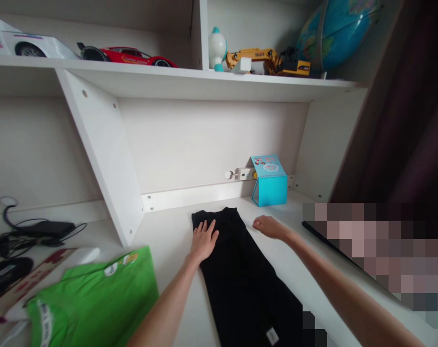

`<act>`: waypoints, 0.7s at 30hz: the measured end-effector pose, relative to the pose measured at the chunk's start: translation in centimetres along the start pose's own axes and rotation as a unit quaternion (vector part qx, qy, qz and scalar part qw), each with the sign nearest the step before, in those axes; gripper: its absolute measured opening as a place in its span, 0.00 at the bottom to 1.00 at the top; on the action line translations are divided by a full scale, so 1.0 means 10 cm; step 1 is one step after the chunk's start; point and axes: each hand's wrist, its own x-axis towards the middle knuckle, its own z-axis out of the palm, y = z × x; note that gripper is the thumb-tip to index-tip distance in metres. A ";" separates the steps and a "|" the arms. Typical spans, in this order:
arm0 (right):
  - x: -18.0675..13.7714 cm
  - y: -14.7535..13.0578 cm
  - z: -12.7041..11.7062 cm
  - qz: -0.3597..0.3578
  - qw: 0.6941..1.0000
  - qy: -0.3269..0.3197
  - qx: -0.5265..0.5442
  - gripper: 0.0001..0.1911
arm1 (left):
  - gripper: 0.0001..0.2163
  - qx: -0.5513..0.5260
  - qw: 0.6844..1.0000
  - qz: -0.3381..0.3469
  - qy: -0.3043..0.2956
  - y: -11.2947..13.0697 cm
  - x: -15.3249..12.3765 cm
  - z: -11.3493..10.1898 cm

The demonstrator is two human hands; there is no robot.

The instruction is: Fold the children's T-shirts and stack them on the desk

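Note:
A black garment [240, 279] lies folded lengthwise on the white desk [168, 231], running from the back toward me. My left hand [203, 238] rests flat on its far left corner, fingers spread. My right hand [270, 226] hovers just off the garment's right edge, palm down and fingers loosely curled, holding nothing that I can see. A small white label shows near the garment's near end.
A green shirt [96, 299] lies at the front left. A turquoise desk calendar [270, 182] stands at the back. Black cables and a charger [41, 230] sit far left. Toy cars [126, 55], a yellow excavator [269, 61] and a globe [334, 33] fill the shelf above.

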 end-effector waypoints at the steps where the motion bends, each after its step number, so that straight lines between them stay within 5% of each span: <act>1: 0.21 -0.06 0.04 0.010 1.000 -0.001 0.002 0.15 | 0.25 -0.001 1.000 0.003 -0.002 0.00 0.00 0.00; 5: 0.77 -0.24 0.26 0.061 0.998 0.012 0.015 0.16 | 0.26 -0.007 1.000 0.007 -0.006 -0.02 -0.01 0.00; 12: 1.16 -0.25 0.29 0.114 0.992 -0.011 0.045 0.15 | 0.26 -0.042 0.999 0.002 -0.005 0.00 -0.01 -0.02; 21: 0.99 -0.38 0.37 0.135 0.988 0.058 0.041 0.17 | 0.24 -0.053 0.999 0.007 -0.011 0.01 -0.02 -0.03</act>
